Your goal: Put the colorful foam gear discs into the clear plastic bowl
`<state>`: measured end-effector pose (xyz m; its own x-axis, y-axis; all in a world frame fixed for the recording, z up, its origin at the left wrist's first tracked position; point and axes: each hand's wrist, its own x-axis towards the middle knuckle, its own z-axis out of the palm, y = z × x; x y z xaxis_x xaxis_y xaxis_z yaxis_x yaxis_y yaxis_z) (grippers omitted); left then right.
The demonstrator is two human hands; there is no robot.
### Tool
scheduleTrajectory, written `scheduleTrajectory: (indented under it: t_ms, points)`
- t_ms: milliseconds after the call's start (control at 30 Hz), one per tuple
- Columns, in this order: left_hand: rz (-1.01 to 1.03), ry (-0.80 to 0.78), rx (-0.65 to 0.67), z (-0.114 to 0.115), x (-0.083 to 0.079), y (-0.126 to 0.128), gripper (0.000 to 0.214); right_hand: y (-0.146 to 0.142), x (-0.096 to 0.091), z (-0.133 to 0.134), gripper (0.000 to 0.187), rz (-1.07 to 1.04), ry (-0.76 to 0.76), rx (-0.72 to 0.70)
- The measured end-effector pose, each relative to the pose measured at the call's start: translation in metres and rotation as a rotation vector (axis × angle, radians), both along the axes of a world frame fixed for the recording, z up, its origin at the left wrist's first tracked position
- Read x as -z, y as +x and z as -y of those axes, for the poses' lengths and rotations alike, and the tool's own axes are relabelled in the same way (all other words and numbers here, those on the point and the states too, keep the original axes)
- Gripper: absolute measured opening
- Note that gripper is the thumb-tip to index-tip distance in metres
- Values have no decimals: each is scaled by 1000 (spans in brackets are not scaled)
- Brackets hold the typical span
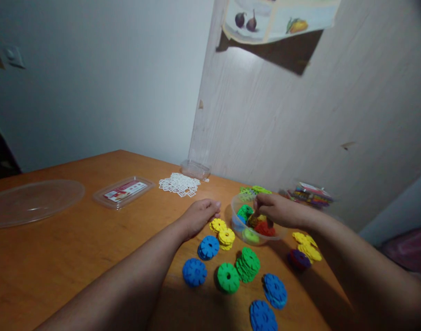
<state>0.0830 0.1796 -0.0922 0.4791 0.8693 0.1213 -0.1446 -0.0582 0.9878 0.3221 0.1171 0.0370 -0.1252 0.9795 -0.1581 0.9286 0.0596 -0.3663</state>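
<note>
My right hand (pixel 274 209) reaches over the rim into a clear round plastic tub (pixel 235 209). Its fingers point down and are bent together among notched plastic discs; what they grip is hidden. Inside the tub lie green discs (pixel 245 211), red discs (pixel 264 228) and some blue and yellow ones. Resting on the table left of the tub, my left hand (pixel 199 215) is curled closed, its palm out of sight. Just in front of it stand two short stacks of yellow discs (pixel 226 236).
Nearer me are stacks of blue discs (pixel 209 247) and green discs (pixel 228 277). Purple discs (pixel 299 259) and yellow discs (pixel 307 246) sit at right. Farther back are white lattice pieces (pixel 180 184), a clear box (pixel 195 169), a labelled lid (pixel 123 191) and a round lid (pixel 37 202).
</note>
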Motion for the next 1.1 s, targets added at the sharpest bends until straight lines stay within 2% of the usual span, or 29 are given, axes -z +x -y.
scheduleTrajectory:
  t_ms: [100,233,400,500,667,867,1100]
  points:
    - [6,-15,-6,1,-1,0,47,13,-3,25,4,-248,182,47]
    - [4,-24,-17,2,-4,0,48,34,6,67,27,-379,467,156]
    - [21,-44,-21,3,-5,-1,49,55,31,102,39,-408,635,406]
    - [49,-59,-20,3,-6,-2,49,59,45,109,40,-376,724,461]
    - [80,-74,0,5,-8,-1,47,59,54,115,39,-310,680,310]
    - [73,-52,-5,9,-11,0,48,70,60,113,41,-212,610,196]
    - [81,-86,-32,14,-14,0,45,71,68,105,43,-24,582,227]
